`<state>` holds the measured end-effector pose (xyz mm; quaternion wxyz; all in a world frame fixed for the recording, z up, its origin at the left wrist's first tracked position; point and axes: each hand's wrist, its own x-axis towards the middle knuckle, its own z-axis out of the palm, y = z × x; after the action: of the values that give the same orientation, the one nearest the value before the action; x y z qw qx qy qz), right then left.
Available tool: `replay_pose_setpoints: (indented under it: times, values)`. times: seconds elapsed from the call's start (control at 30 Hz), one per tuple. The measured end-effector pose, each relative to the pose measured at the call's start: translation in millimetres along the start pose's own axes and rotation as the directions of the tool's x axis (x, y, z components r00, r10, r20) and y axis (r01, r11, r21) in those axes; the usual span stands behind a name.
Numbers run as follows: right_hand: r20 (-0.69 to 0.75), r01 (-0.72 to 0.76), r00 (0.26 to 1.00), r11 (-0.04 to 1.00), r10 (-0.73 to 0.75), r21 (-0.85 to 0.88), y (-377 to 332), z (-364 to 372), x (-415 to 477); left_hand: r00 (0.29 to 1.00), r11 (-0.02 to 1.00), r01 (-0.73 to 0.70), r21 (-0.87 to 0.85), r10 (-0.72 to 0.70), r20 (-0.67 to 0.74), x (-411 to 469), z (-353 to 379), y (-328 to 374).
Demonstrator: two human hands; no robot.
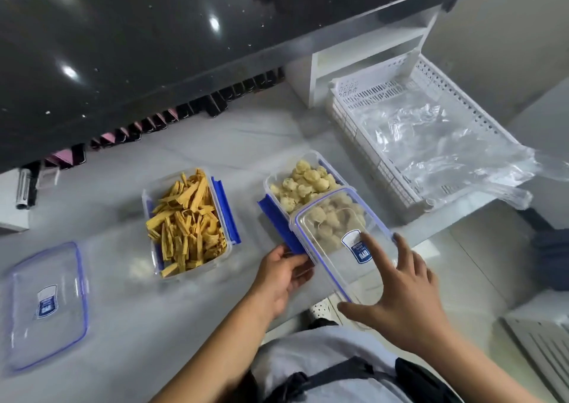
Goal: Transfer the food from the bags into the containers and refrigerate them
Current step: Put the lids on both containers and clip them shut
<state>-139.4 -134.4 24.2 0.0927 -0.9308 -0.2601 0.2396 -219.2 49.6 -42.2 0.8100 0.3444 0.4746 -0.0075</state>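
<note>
Both containers are filled. The container of yellow strips [187, 222] stands left of centre on the pale counter [123, 310], open, its blue latches folded out. Its presumed lid [46, 307] lies flat at the lower left of the frame, well apart from it. The container of pale round pieces [303, 184] stands right of centre, near the counter's edge.

Step in hand, by my judgement: lidding the right-of-centre container. The transfer from bags appears done; crumpled clear plastic bags [437, 144] lie in the white perforated basket [363, 131] at the upper right, and look empty.

A clear lid with blue seal [338, 242] is held tilted over the near half of that container, overlapping it but not seated. The far half stays uncovered.

The left hand [283, 279] grasps the lid's near-left side by the blue side latch [280, 224], fingers curled under it. The right hand [403, 291] is spread flat, fingers extended, with fingertips resting on the lid's top near the label. It presses or steadies and does not clench.

The next move calls for sliding the lid toward the top of the frame until square on the rim, pressing it down, then snapping the latches shut. The strips container then needs its lid. Refrigeration is not yet begun, and no refrigerator can be identified in view.
</note>
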Motion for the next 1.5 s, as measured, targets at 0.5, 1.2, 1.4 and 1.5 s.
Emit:
replay_pose_setpoints:
  times: [0.5,1.2,1.4,1.5]
  values:
    - [-0.1,-0.025,0.995,0.999,0.029,0.046,-11,-11,-3,0.988,0.997,-0.066,-0.039,0.071,0.135,-6,-10,14]
    - [-0.083,-0.034,0.996,0.999,0.03,-0.043,-6,-5,-11,0.98,1.0,-0.024,-0.019,0.028,0.198,-5,-21,17]
    - [-0.126,-0.057,0.991,0.993,0.045,-0.101,15,-10,-34,0.975,1.0,-0.021,-0.007,0.022,0.222,-5,-24,18]
    - [-0.061,-0.053,0.997,0.982,0.043,-0.182,16,0,-38,0.974,1.0,-0.019,0.006,0.017,0.226,-5,-25,18]
